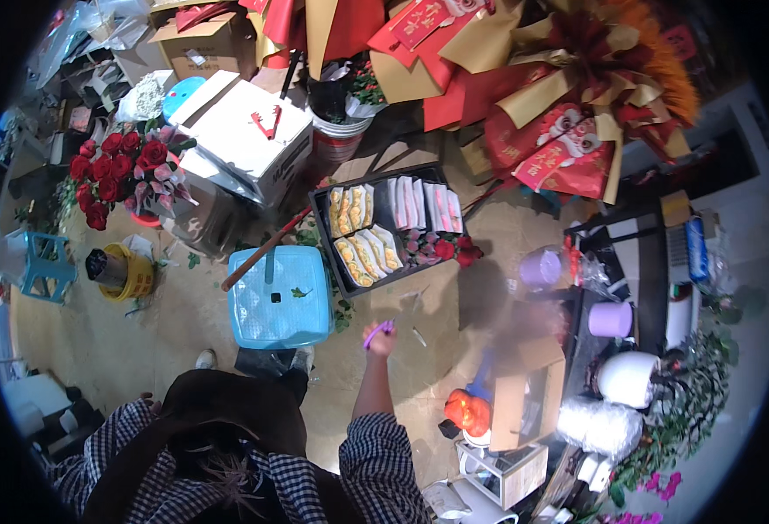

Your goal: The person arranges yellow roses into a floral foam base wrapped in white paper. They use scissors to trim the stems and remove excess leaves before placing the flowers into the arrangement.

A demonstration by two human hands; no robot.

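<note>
My right hand is stretched forward over the floor, its fingers closed round the purple handles of a pair of scissors. The thin blades point up and to the right, toward a black crate. White-wrapped bundles of yellow flowers and pink flowers lie in that crate, with red roses at its near right corner. Low at my left side, only a bit of my left hand shows beyond the checked sleeve; its fingers are too small to make out.
Before me stands a light-blue plastic stool, with a brown stick beyond it. Red roses and a yellow bucket are at left. Red-and-gold wrapped bouquets fill the back; purple pots and a cardboard box are at right.
</note>
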